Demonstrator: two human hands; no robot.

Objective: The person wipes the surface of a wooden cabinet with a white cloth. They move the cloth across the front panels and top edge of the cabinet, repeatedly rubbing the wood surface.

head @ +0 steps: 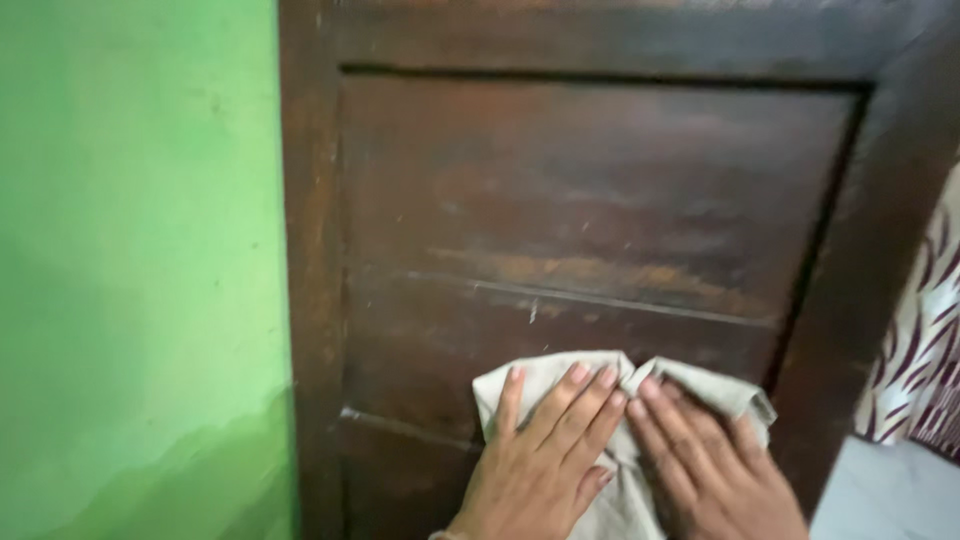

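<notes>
A bare green wall (130, 260) fills the left side, meeting the dark wooden door (600, 190) along its upright frame edge. Low on the recessed panel, the left hand (545, 455) lies flat, fingers spread, pressing a beige cloth (620, 385); the right hand (705, 460) lies flat beside it, also on the cloth. Open panel stretches above. A striped fabric (925, 340) hangs at the right.

1. You face a dark brown wooden door panel (600, 190), upright, scuffed and worn pale in streaks across its middle.
2. A beige cloth (620, 490) lies flat against the panel's lower part.
3. Your left hand (540, 460) and right hand (710, 465) press on that cloth, fingers spread.
</notes>
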